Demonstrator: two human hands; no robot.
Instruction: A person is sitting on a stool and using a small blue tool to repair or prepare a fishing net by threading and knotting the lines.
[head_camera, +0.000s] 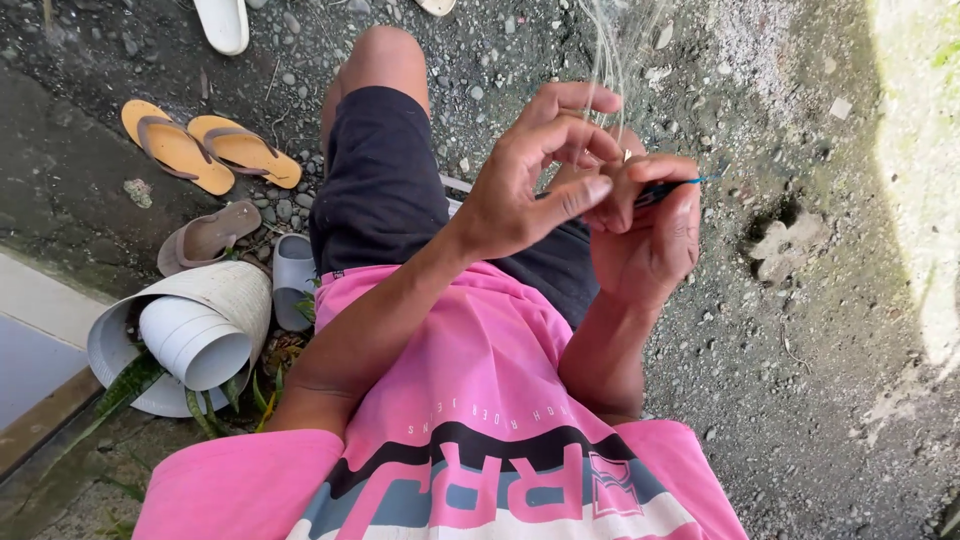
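R hand (645, 235) grip: fingers pressed together on a thin blue needle-like tool (672, 187); only its tip shows past the fingers. L hand (535, 185) grip: thumb and fingertips pinched against the R fingers, seemingly on fine pale net threads (607, 55) that run up and away from the hands. Both hands sit over the lap, above the dark shorts (385, 190) and pink shirt (470, 400).

Tool: long axis roughly level, tip pointing right and a little up, away from the L hand.

Near, at left: white rolled sheet (235, 290) lying on its side, a white pipe piece (195, 345) inside it, mouth facing the camera; green leaves beside it. Next out: a brown sandal (205, 238), a grey one (292, 275). Farther: pair of orange flip-flops (205, 148), side by side on gravel ground (800, 400). Farthest: white sandal (222, 22) at top edge.
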